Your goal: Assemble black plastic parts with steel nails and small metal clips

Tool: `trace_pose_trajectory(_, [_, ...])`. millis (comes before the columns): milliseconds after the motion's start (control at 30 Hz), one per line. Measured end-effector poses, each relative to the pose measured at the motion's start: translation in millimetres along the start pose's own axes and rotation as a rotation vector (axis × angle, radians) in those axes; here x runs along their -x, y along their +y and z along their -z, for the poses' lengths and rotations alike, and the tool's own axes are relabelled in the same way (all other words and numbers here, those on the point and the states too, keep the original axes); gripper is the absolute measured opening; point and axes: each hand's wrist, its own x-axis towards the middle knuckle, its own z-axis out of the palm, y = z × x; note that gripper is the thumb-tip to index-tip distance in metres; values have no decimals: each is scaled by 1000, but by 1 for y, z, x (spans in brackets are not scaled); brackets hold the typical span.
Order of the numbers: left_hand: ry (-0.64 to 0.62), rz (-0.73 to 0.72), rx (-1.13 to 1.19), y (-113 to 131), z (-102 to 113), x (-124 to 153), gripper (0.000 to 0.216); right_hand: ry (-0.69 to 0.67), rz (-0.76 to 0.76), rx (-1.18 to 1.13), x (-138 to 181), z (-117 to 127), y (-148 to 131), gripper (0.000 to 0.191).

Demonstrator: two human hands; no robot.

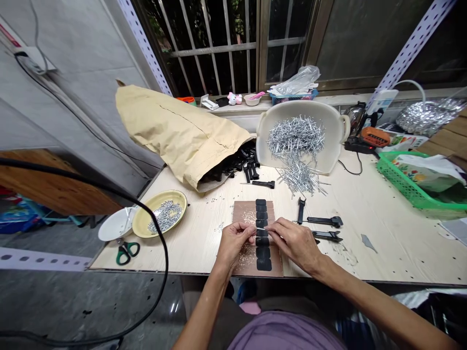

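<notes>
Metal pin (261, 229) lies crosswise, pinched between left hand (233, 241) and right hand (296, 243).

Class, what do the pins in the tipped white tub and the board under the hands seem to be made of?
Pins: probably metal; silvery, shiny, thin and straight.
Board: likely wood or hardboard; matt brown, flat.
Tub: seemingly plastic; smooth cream-white, moulded handle.

Green scissors (127, 251) beside white dish (116, 224); tan paper sack (175, 129) at back; green basket (416, 187) far right.
</notes>
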Motion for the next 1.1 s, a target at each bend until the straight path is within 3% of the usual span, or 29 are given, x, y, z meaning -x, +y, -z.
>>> trace_pose_trajectory(167, [10, -35, -163, 3, 1, 1, 26, 4, 23, 52, -2, 0, 3, 25])
trace_pose_trajectory(300, [-37, -24, -163, 4, -1, 2, 27, -23, 24, 4, -2, 1, 7, 23])
trace_pose_trajectory(500, [71, -108, -379, 6, -5, 4, 23, 5, 52, 147, 1, -1, 5, 24])
trace_pose_trajectory(733, [-62, -4, -191, 3, -3, -1, 25, -45, -38, -14, 1, -1, 9, 23])
trace_pose_trajectory(900, [-67, -2, -320, 2, -3, -3, 26, -37, 14, 135, 3, -2, 10, 23])
trace_pose_trajectory(1100, [-115, 36, -303, 3, -3, -6, 29, -55, -2, 114, 4, -6, 11, 23])
